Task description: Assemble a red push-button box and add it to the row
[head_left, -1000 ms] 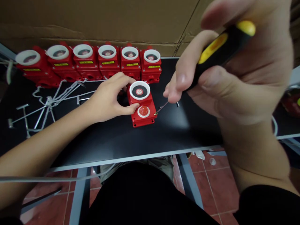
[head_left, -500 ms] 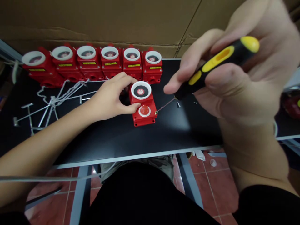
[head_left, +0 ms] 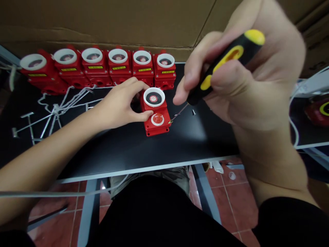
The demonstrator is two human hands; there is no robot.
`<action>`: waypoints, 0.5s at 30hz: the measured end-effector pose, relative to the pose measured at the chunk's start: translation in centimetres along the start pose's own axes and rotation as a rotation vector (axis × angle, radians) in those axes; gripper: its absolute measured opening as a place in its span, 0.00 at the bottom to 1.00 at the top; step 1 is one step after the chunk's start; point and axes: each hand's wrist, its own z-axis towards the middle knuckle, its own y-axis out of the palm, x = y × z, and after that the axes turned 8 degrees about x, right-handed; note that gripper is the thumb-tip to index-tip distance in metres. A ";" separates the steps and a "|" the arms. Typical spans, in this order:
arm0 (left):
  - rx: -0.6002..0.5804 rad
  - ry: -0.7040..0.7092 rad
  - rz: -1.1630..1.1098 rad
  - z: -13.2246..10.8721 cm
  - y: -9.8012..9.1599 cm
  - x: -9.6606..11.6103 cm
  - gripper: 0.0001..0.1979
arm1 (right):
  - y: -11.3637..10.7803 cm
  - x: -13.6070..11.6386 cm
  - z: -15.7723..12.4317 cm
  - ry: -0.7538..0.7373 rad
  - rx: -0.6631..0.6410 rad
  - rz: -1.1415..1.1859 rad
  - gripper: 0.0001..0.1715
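Observation:
My left hand (head_left: pixel 124 103) is closed around the left side of a red alarm box (head_left: pixel 157 129), thumb resting on its front and fingers behind. The box carries a white-rimmed round horn on top and a small red dome light below it, and it rests on the black table. In my right hand (head_left: pixel 246 79) is a black and yellow screwdriver (head_left: pixel 226 65), gripped by the handle close to the camera. Its thin shaft slants down left, and the tip meets the box's right edge beside the light. A loose screw (head_left: pixel 193 112) lies to the right of the box.
Several similar red alarm boxes (head_left: pixel 119 70) stand in a row along the back, against brown cardboard (head_left: pixel 102 24). White cords and metal T-shaped rods (head_left: pixel 31 125) lie at the left. The black table (head_left: pixel 123 151) has a pale front edge. A red and yellow object (head_left: pixel 324 109) sits far right.
My right hand and the screwdriver handle have shifted left in view, with the tip still at the box's right edge. The whole view has moved slightly; my left hand keeps its hold.

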 end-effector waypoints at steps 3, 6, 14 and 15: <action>-0.004 0.000 0.003 -0.1 0.1 -0.3 0.28 | 0.8 -0.1 0.4 -0.028 0.013 0.098 0.15; -0.001 -0.014 -0.011 -0.3 0.2 -0.7 0.29 | 1.2 -0.3 1.0 0.041 -0.017 0.177 0.13; 0.007 0.001 0.016 -0.7 -0.1 -0.5 0.24 | -0.7 3.3 2.4 -0.369 0.111 0.045 0.16; -0.003 -0.004 0.002 -0.7 -0.1 -0.4 0.24 | -0.8 3.6 2.6 -0.383 0.125 0.016 0.18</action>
